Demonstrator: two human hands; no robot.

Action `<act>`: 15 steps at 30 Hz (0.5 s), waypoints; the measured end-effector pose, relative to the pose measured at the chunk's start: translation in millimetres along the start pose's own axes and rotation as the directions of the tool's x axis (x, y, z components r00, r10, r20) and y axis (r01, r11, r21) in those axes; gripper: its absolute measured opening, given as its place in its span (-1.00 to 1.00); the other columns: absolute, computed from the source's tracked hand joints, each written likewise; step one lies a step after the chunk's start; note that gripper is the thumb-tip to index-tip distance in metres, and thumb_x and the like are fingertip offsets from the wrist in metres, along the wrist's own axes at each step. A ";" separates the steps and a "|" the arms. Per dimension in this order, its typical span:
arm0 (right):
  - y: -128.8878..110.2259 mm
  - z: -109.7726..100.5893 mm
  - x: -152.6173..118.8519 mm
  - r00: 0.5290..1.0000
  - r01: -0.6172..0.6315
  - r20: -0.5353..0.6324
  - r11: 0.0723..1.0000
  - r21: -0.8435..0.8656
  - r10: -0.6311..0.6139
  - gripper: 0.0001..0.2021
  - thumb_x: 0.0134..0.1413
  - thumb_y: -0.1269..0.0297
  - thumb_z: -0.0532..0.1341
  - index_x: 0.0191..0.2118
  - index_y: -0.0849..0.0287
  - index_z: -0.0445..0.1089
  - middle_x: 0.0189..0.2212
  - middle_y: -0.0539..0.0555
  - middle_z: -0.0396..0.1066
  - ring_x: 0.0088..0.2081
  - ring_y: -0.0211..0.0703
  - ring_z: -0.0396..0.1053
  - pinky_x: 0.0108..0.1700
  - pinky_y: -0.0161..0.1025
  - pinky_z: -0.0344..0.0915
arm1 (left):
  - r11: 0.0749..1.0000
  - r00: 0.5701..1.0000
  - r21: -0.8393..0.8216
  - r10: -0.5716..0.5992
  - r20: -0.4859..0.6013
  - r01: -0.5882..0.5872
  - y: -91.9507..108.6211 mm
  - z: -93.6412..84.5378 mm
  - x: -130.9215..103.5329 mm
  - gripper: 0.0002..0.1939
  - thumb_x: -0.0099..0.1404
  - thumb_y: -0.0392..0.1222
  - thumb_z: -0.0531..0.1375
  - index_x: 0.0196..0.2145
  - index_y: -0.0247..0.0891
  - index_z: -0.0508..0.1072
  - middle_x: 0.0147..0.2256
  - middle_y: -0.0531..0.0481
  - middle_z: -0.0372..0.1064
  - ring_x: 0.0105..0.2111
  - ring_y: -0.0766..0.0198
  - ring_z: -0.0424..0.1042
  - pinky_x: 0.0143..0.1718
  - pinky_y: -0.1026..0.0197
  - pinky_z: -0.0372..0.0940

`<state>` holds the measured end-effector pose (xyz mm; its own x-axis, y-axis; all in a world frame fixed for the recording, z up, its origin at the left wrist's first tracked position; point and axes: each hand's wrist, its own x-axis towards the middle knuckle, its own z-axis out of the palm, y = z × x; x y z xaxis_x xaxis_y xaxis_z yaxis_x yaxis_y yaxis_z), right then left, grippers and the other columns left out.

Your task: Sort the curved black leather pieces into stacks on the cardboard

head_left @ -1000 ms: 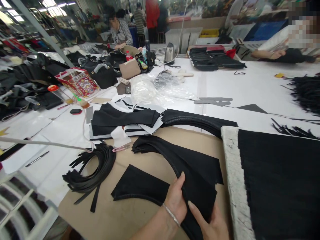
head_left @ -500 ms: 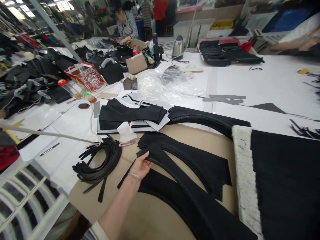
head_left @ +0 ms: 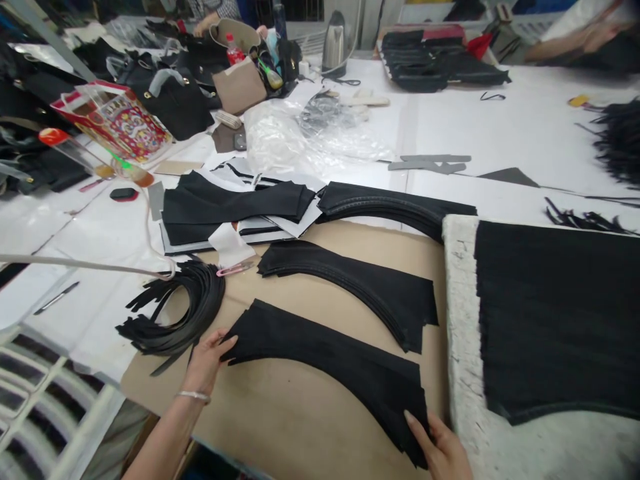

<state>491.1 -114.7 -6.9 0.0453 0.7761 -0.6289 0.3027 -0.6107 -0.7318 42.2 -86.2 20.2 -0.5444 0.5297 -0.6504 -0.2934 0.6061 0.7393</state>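
Observation:
A curved black fabric piece (head_left: 320, 347) lies on the brown board (head_left: 280, 413) in front of me, with layers showing at its ends. My left hand (head_left: 207, 363), with a bracelet at the wrist, pinches its left end. At its lower right end my right hand (head_left: 437, 447) grips the corner between thumb and fingers. Just behind lies a second curved black stack (head_left: 345, 273), touched by neither hand. Left of the pieces sits a looped bundle of black strips (head_left: 200, 313), close to my left hand.
A white-edged block (head_left: 463, 333) bearing black fabric (head_left: 555, 320) stands at right. Behind are more black pieces (head_left: 225, 207), clear plastic (head_left: 280, 133), a kettle (head_left: 335, 47) and a red patterned bag (head_left: 133, 127). A white slatted rack (head_left: 45, 400) is at lower left. Another person's arm (head_left: 580, 43) shows at upper right.
The long black piece my left hand held up now lies lower on the board. My right hand has come into view at its right end. The view has shifted, and more black fabric shows at right.

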 end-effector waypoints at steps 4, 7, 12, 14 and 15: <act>-0.2 3.7 -0.8 0.999 -0.007 -0.032 1.000 -0.026 0.006 -0.48 -0.05 -0.09 0.21 -0.09 0.22 0.46 -0.10 0.14 0.49 -0.03 0.12 0.39 0.04 -0.10 0.31 | 0.993 0.998 0.096 0.064 0.001 -0.064 2.0 2.3 -1.8 -0.49 -0.27 -0.05 0.44 -0.33 -0.31 0.45 -0.37 -0.01 0.51 -0.39 0.25 0.45 -0.38 0.26 0.33; -6.7 5.5 -1.5 0.997 0.026 -0.066 0.999 -0.046 -0.029 -0.51 -0.08 -0.09 0.22 -0.14 0.20 0.49 -0.16 0.13 0.51 -0.08 0.12 0.43 -0.01 -0.12 0.35 | 0.979 0.998 0.193 0.062 0.007 -0.062 1.4 3.1 0.0 -0.48 -0.29 0.02 0.44 -0.37 -0.29 0.45 -0.43 0.01 0.50 -0.42 0.22 0.45 -0.43 0.26 0.30; -15.6 6.9 -6.6 0.992 0.056 -0.108 0.998 -0.041 -0.060 -0.51 -0.09 -0.12 0.22 -0.20 0.20 0.51 -0.24 0.12 0.54 -0.09 0.12 0.43 -0.03 -0.10 0.36 | 0.968 0.997 0.238 0.079 0.009 -0.078 -4.2 -4.7 5.2 -0.57 -0.23 0.03 0.43 -0.44 -0.25 0.44 -0.51 0.12 0.45 -0.46 0.28 0.40 -0.40 0.28 0.29; -15.4 7.0 -9.9 0.992 0.049 -0.114 0.998 -0.044 -0.054 -0.52 -0.12 -0.12 0.24 -0.23 0.20 0.52 -0.28 0.12 0.54 -0.13 0.12 0.44 -0.06 -0.09 0.38 | 0.966 0.993 0.230 0.113 0.034 -0.118 -4.3 -8.3 4.0 -0.59 -0.25 0.00 0.44 -0.47 -0.25 0.43 -0.48 0.12 0.47 -0.40 0.27 0.41 -0.31 0.28 0.31; -14.6 7.2 -11.5 0.992 0.043 -0.114 0.998 -0.053 -0.049 -0.53 -0.13 -0.12 0.24 -0.25 0.19 0.52 -0.31 0.11 0.54 -0.16 0.12 0.45 -0.09 -0.09 0.40 | 0.964 0.992 0.232 0.119 0.051 -0.128 -4.1 -10.0 2.8 -0.59 -0.25 0.00 0.44 -0.48 -0.25 0.44 -0.47 0.11 0.47 -0.39 0.27 0.41 -0.29 0.28 0.31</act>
<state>479.3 -115.9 9.1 0.1390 0.8178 -0.5585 0.3543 -0.5677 -0.7431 34.1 -93.2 17.1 -0.5350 0.6274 -0.5658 -0.0316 0.6544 0.7555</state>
